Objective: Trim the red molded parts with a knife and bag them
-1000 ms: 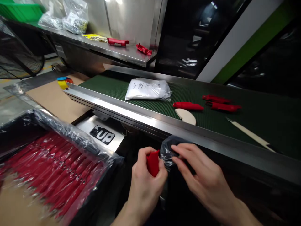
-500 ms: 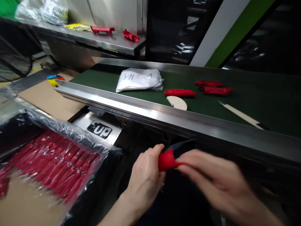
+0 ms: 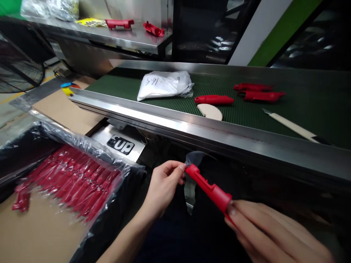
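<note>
My right hand grips the near end of a long red plastic part, which slants up and left in front of the conveyor. At the part's far end my left hand is closed in a pinch. A thin clear plastic bag stands out beside those fingertips, its edge seemingly between them. The red part's tip lies right at the bag's edge; I cannot tell whether it is inside. To the left, a lined box holds several red parts in clear bags.
On the green conveyor belt lie a white packet, loose red parts, a beige half-round piece and a craft knife. Its metal rail runs before my hands. A steel bench stands behind.
The red part, earlier mostly hidden between my hands, now shows along its length. My right hand has moved down and nearer; my left hand has shifted to the part's far tip.
</note>
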{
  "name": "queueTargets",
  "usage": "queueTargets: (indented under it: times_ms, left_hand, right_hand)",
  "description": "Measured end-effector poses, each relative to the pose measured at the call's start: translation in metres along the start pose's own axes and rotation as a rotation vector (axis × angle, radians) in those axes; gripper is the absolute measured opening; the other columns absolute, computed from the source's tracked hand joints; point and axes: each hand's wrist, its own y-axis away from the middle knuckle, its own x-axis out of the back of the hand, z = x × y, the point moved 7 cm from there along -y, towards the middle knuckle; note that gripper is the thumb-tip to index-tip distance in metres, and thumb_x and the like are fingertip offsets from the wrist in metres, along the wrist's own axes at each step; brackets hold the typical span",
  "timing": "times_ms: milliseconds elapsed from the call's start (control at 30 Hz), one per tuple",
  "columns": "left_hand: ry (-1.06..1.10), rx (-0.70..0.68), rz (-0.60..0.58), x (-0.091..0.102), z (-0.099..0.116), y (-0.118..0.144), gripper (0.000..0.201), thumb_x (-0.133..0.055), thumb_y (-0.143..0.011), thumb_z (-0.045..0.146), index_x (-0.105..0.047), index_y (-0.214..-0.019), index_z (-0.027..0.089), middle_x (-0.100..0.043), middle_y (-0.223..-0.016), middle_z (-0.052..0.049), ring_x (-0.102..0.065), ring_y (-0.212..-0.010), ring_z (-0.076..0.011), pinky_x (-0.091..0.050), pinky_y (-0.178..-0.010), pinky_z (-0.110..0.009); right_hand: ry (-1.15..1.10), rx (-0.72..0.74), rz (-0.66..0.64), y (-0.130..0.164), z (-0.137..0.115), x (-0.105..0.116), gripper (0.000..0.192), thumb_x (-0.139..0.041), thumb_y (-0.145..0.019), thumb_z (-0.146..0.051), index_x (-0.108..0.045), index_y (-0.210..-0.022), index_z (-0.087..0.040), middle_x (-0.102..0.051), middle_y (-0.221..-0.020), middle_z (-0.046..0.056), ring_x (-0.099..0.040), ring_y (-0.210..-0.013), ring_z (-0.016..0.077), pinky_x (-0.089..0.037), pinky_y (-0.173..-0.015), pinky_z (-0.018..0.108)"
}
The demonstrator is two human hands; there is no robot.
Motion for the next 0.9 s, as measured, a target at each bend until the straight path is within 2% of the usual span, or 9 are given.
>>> queueTargets:
  times_ms: [100,167,267,400,500,600,700,800,900]
  left_hand:
    - [0.094,0.028,-0.022,-0.002,-0.003,-0.001,0.026,-0.065,-0.083,0.038,-0.067,-0.085,0.012,-0.060,-0.071,-0.001,-0.051,-0.061,-0.0086,-0.043,-0.060,-0.020]
    - [0.142,0.048,-0.031,0.000,-0.015,-0.004,0.027,-0.066,-0.083,0.039,-0.067,-0.086,0.012,-0.060,-0.073,-0.001,-0.052,-0.063,-0.0083,-0.044,-0.062,-0.020]
    - [0.166,0.106,-0.011,0.014,-0.055,-0.010,0.027,-0.066,-0.084,0.038,-0.065,-0.090,0.011,-0.058,-0.073,0.000,-0.052,-0.062,-0.0082,-0.046,-0.064,-0.022]
    - [0.089,0.216,0.030,0.039,-0.124,-0.011,0.023,-0.061,-0.090,0.033,-0.062,-0.090,0.011,-0.058,-0.073,0.000,-0.054,-0.060,-0.0108,-0.050,-0.062,-0.027]
    - [0.001,0.239,0.066,0.055,-0.152,-0.006,0.018,-0.061,-0.091,0.029,-0.062,-0.096,0.011,-0.061,-0.079,-0.001,-0.058,-0.066,-0.0125,-0.052,-0.065,-0.028]
    - [-0.076,0.228,0.087,0.064,-0.160,-0.001,0.016,-0.064,-0.089,0.025,-0.061,-0.098,0.012,-0.061,-0.079,-0.001,-0.059,-0.068,-0.0128,-0.052,-0.065,-0.028]
    - [-0.131,0.215,0.106,0.066,-0.160,0.003,0.015,-0.062,-0.090,0.026,-0.061,-0.090,0.011,-0.059,-0.073,0.001,-0.055,-0.060,-0.0109,-0.050,-0.060,-0.026]
    - [-0.179,0.153,0.159,0.066,-0.153,0.007,0.018,-0.061,-0.091,0.029,-0.061,-0.088,0.012,-0.059,-0.074,0.000,-0.054,-0.061,-0.0113,-0.049,-0.061,-0.027]
    - [-0.175,0.082,0.187,0.060,-0.143,0.010,0.021,-0.059,-0.092,0.033,-0.060,-0.088,0.012,-0.058,-0.075,0.000,-0.054,-0.063,-0.0121,-0.047,-0.062,-0.027]
  right_hand:
    - [0.039,0.121,-0.016,-0.001,-0.006,-0.008,0.022,-0.044,-0.094,-0.006,-0.066,-0.098,-0.010,-0.072,-0.090,0.009,-0.066,-0.090,0.0177,-0.054,-0.079,0.027]
    - [0.028,0.185,-0.032,0.004,-0.007,-0.021,0.025,-0.041,-0.094,-0.003,-0.065,-0.099,-0.007,-0.072,-0.093,0.011,-0.067,-0.090,0.0203,-0.055,-0.079,0.030]
    - [-0.071,0.196,-0.083,0.019,-0.006,-0.058,0.026,-0.040,-0.093,-0.002,-0.064,-0.105,-0.003,-0.070,-0.097,0.015,-0.066,-0.093,0.0243,-0.056,-0.078,0.035]
    - [-0.221,0.131,-0.191,0.044,-0.012,-0.123,0.028,-0.039,-0.093,-0.001,-0.063,-0.108,-0.003,-0.067,-0.090,0.013,-0.063,-0.089,0.0217,-0.056,-0.074,0.034]
    - [-0.257,0.108,-0.219,0.055,-0.020,-0.150,0.028,-0.039,-0.092,0.000,-0.064,-0.107,-0.003,-0.066,-0.089,0.013,-0.062,-0.086,0.0216,-0.056,-0.072,0.034]
    - [-0.288,0.085,-0.242,0.054,-0.021,-0.158,0.031,-0.038,-0.092,0.001,-0.063,-0.108,-0.002,-0.066,-0.093,0.015,-0.060,-0.089,0.0229,-0.055,-0.076,0.037]
    - [-0.317,0.052,-0.259,0.049,-0.019,-0.159,0.030,-0.039,-0.092,0.000,-0.064,-0.108,-0.003,-0.066,-0.093,0.015,-0.059,-0.088,0.0225,-0.055,-0.075,0.037]
    - [-0.353,0.003,-0.246,0.047,-0.017,-0.161,0.027,-0.042,-0.093,-0.003,-0.065,-0.107,-0.005,-0.067,-0.090,0.014,-0.060,-0.080,0.0213,-0.054,-0.070,0.036]
    - [-0.414,-0.103,-0.170,0.050,-0.014,-0.163,0.024,-0.047,-0.092,-0.006,-0.066,-0.107,-0.010,-0.069,-0.089,0.011,-0.063,-0.078,0.0203,-0.055,-0.069,0.034]
